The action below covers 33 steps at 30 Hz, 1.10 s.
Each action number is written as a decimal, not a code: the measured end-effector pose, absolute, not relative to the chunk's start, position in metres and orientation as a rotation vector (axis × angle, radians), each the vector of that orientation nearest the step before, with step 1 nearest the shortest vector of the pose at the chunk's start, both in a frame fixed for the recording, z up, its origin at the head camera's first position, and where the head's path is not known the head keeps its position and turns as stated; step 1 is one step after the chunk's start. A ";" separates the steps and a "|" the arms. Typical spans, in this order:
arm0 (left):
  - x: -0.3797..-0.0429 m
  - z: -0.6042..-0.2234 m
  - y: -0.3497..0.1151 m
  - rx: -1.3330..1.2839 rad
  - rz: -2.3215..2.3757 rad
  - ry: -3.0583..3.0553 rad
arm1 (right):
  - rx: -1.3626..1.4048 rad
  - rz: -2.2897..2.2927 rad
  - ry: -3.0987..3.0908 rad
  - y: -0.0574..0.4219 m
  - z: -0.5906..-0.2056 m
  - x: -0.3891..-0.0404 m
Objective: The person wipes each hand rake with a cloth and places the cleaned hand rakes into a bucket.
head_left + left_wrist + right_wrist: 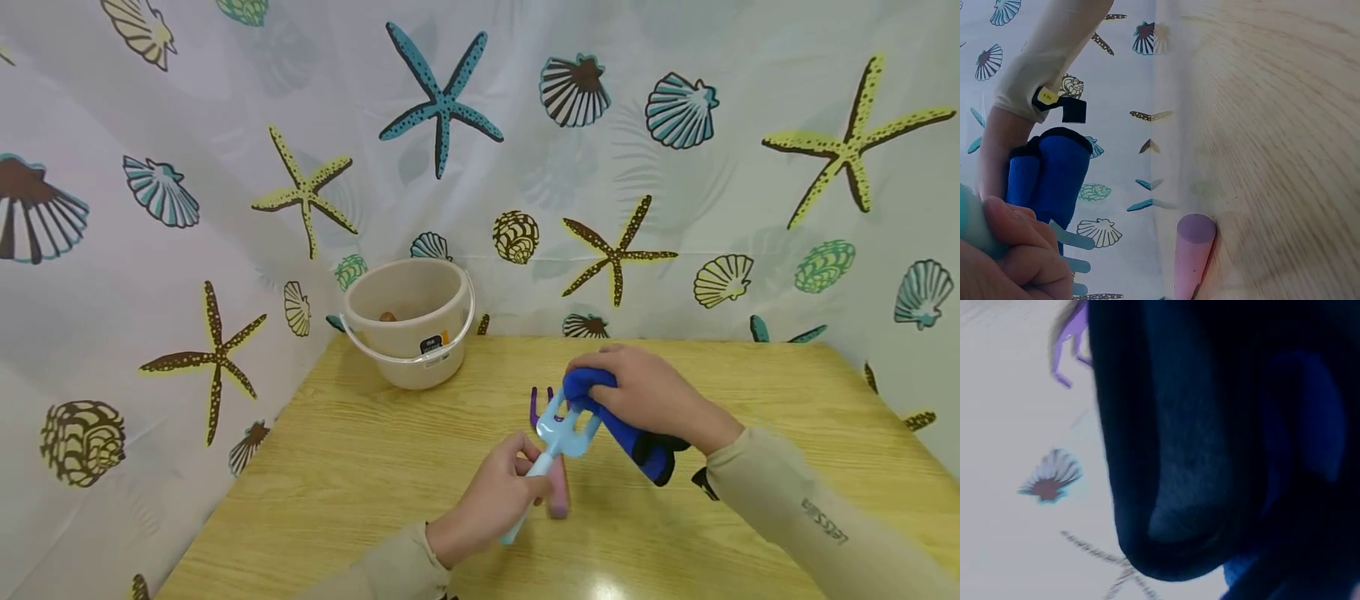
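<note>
**Pale-blue plastic three-pronged hand fork (553,435) held mid-frame, royal-blue cloth with black edging (621,432) at its tines**

Lower centre of the head view, the left hand (491,493) has its fingers and thumb closed round the pale-blue handle, tines pointing up and right. Right of centre, the right hand (651,393) pinches the bunched cloth against the tine tips, its loose end hanging down to the right.

Likeliest trouble: a hard sideways tug on the cloth could twist the slim, smooth handle within the left fingers. Fabric might also snag between tines and jerk the fork loose. If dropped, it would probably strike the second fork with a pink handle (558,490) and purple prongs, lying just beneath on the yellowish wood-grain table (300,492). The beige plastic bucket (401,335), upper left of centre, seems well out of harm's way.
</note>
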<state>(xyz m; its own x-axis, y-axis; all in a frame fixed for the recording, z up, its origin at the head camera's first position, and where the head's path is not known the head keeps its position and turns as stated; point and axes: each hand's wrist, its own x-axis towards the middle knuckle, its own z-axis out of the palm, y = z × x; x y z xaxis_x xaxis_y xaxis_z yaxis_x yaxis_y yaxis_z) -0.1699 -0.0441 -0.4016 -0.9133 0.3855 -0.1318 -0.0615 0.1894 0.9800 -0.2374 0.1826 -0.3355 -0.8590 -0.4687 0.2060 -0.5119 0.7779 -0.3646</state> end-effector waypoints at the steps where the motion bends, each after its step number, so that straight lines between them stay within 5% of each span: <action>1: -0.171 -0.401 -0.043 0.296 1.783 2.116 | 0.817 0.550 -2.796 0.178 -0.336 -0.229; 7: -0.169 -0.397 -0.041 0.306 1.778 2.100 | 0.972 0.198 -2.557 0.151 -0.347 -0.198; 17: -0.164 -0.399 -0.042 0.312 1.748 2.133 | 0.735 0.177 -2.665 0.160 -0.360 -0.216; 27: -0.170 -0.393 -0.043 0.310 1.752 2.139 | 0.984 0.207 -2.526 0.144 -0.348 -0.194; 33: -0.167 -0.393 -0.044 0.316 1.723 2.166 | 0.809 0.134 -2.660 0.147 -0.351 -0.208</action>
